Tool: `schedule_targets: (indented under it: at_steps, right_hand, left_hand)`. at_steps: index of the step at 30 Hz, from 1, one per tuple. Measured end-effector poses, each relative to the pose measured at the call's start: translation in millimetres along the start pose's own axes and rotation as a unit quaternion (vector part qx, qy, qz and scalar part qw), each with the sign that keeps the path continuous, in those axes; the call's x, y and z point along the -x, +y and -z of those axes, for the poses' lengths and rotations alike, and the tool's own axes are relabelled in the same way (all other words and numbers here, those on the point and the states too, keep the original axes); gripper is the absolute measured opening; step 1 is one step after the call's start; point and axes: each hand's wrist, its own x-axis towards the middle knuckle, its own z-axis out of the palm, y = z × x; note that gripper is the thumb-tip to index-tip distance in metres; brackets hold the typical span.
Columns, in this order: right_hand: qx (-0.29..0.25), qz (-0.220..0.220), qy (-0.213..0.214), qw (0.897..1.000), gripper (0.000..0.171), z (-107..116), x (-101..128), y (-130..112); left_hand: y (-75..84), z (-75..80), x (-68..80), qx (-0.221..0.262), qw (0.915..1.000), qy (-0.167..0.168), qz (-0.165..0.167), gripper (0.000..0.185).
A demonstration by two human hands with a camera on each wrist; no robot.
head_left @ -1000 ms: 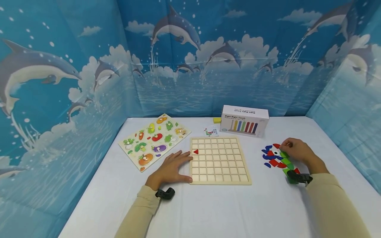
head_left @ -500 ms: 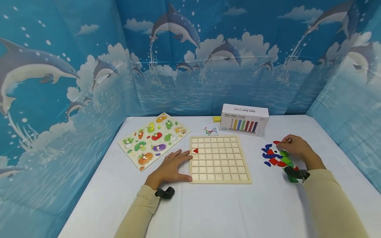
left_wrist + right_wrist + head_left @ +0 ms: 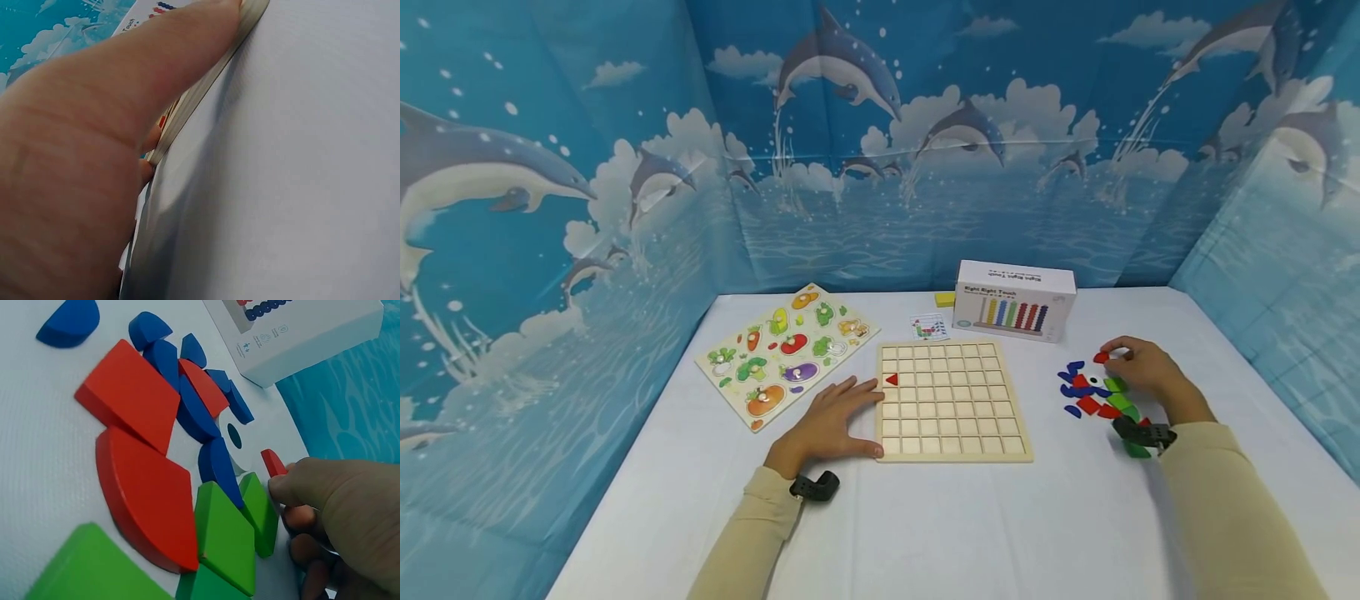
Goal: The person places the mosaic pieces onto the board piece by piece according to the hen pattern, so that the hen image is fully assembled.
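One small red piece (image 3: 273, 462) is pinched by the right hand (image 3: 1138, 367) fingers; the grid board (image 3: 952, 402) edge is pressed by the flat, spread left hand (image 3: 831, 421).

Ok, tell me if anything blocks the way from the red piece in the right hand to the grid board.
Nothing visible does. The right hand pinches the red piece at the pile's far edge; bare white table lies between it and the grid board, whose squares are empty except for one red triangle.

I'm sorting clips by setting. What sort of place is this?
Likely a staged tabletop play booth: a white table, dolphin-print backdrop on three sides, and children's toys, namely a grid board and vegetable puzzle.
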Motion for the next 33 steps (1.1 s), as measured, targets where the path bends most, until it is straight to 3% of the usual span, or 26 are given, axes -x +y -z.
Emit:
schedule_targets:
  at_steps: [13, 33]
  right_hand:
    - [0.011, 0.011, -0.014, 1.0, 0.048, 1, 0, 4]
    - [0.039, 0.05, 0.046, 0.997, 0.04, -6, 12, -2]
  left_hand:
    - [-0.5, -0.5, -0.9, 0.002, 1.0, 0.0, -0.003, 0.094]
    - [-2.5, -1.5, -0.8, 0.001, 1.0, -0.002, 0.001, 0.094]
